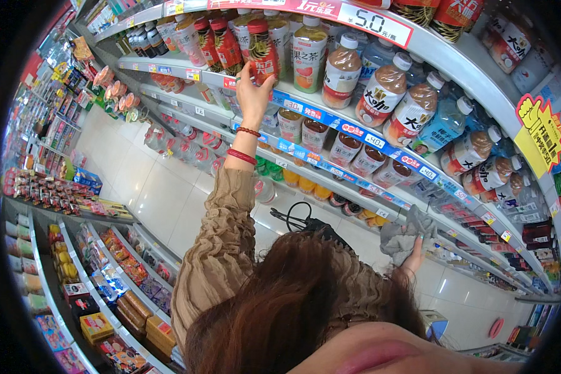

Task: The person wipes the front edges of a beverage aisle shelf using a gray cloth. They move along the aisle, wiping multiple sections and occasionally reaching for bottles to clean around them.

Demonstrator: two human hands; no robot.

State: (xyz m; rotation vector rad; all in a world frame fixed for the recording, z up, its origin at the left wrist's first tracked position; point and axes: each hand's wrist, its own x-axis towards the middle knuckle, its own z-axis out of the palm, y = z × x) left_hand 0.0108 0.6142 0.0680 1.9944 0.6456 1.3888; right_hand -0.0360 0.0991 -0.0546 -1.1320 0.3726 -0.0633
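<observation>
My left hand (253,96) reaches up to the drinks shelf, its thumb and fingers around the lower part of a red-capped bottle with a red label (261,49). The bottle is upright at the shelf's front edge. Two similar red bottles (226,44) stand just left of it, and a clear fruit tea bottle with a white cap (308,56) stands to its right. My right hand (413,257) is low on the right, holding a crumpled grey cloth (402,236); part of that hand is hidden by the cloth.
White-capped bottles of brown drink (382,89) line the shelf to the right. The blue price strip (346,127) runs along its edge. Lower shelves hold more bottles. Packs of bottled water (187,147) stand on the tiled floor. Snack shelves (98,280) are behind at the left. A black bag (325,230) hangs below.
</observation>
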